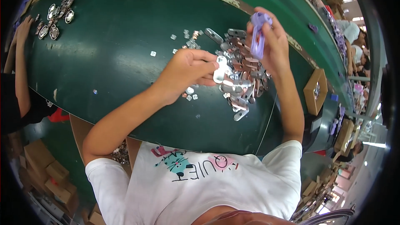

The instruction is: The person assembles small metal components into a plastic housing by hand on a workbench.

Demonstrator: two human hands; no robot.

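Observation:
Between the thumb and fingers of my left hand (187, 71) is a shiny oblong metal plate (220, 70) with rounded ends, held over the left side of a parts pile. My right hand (273, 41) is raised at the pile's far right, gripping a purple plastic housing (258, 37), long and hollow with a rounded top. A little reddish part shows inside its opening. Below and between both hands lies the heap of similar silvery and coppery metal plates (239, 85). Small square metal pieces (189, 91) are scattered beside my left hand, partly hidden by it.
Round metal parts (54, 18) lie in a cluster at the far left, near another person's hand (24, 29). A cardboard box (315, 91) with small parts stands at the right. Beyond the table's worn far edge runs a green belt (291, 0). More cardboard boxes (50, 171) are stacked at lower left.

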